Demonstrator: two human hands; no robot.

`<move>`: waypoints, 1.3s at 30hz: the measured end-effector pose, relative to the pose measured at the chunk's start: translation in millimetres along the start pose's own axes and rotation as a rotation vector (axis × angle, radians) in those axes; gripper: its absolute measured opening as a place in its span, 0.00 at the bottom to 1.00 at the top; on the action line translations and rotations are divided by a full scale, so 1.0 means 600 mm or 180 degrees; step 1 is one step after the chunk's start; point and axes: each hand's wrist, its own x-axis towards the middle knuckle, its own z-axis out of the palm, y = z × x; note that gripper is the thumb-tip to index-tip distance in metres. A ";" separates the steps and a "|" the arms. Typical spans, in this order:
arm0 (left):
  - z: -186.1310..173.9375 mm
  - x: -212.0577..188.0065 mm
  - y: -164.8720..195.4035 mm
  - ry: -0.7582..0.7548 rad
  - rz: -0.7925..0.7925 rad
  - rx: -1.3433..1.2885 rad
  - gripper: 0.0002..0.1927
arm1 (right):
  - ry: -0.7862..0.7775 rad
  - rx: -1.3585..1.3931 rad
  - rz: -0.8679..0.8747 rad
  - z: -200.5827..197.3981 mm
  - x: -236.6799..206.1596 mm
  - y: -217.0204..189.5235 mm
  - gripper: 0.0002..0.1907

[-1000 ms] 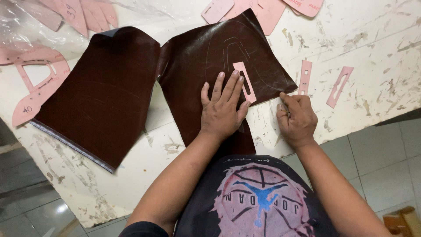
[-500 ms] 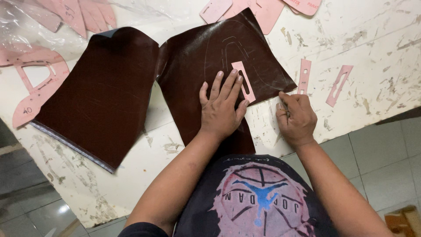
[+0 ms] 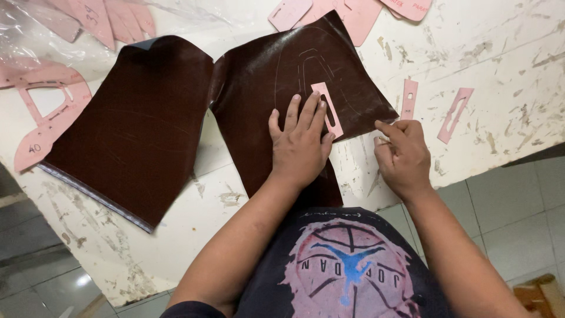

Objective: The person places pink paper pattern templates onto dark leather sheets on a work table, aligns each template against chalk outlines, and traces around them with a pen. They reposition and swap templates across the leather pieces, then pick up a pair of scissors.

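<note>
Work surface: white table (image 3: 506,53), paint scuffed and scratched, its near edge running diagonally above grey floor tiles (image 3: 518,218).

Leather piece (image 3: 282,94): dark brown, smooth with a faint sheen, roughly four-sided, lying flat at the table's centre; pale traced outlines of curved shapes show on its far half; its near end hangs toward the person.

Slotted template (image 3: 327,109): small pink card strip, narrow, with a long slot, lying on the leather piece's right part.

Left hand (image 3: 300,144): flat, fingers spread, pressed down on the leather piece; fingertips touching the slotted template's near left edge.

Right hand (image 3: 403,153): on bare table just right of the leather piece's corner; fingers curled, forefinger extended, apparently pinching a thin tool; cannot tell what it is.

Second leather sheet (image 3: 135,123): dark brown, matte, larger, lying left, a grey edge showing along its near side.

Pink templates: two slotted strips (image 3: 453,115) right; a large open cut-out (image 3: 44,121) far left; more (image 3: 347,12) along the far edge, some under clear plastic (image 3: 35,35).
</note>
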 end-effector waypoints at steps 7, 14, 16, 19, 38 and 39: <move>-0.033 0.011 0.012 -0.0209 -0.0003 0.0084 0.32 | 0.0220 -0.0572 -0.0184 0.007 0.028 -0.006 0.14; -0.041 0.015 0.013 -0.0183 -0.0092 0.0045 0.33 | 0.0386 -0.0535 -0.0353 0.025 0.021 0.006 0.15; -0.040 0.015 0.011 -0.0120 -0.0104 -0.0041 0.35 | 0.0441 -0.0498 -0.0373 0.027 0.021 0.011 0.15; -0.040 0.013 0.008 -0.0235 -0.0138 -0.0035 0.36 | 0.0472 -0.0578 -0.0378 0.033 0.018 0.014 0.16; -0.043 0.012 0.004 -0.0353 -0.0053 0.0101 0.36 | 0.0557 -0.0692 -0.0409 0.043 0.014 0.031 0.21; -0.043 0.011 0.003 -0.0328 -0.0052 0.0100 0.36 | 0.0554 -0.0716 -0.0434 0.043 0.014 0.032 0.21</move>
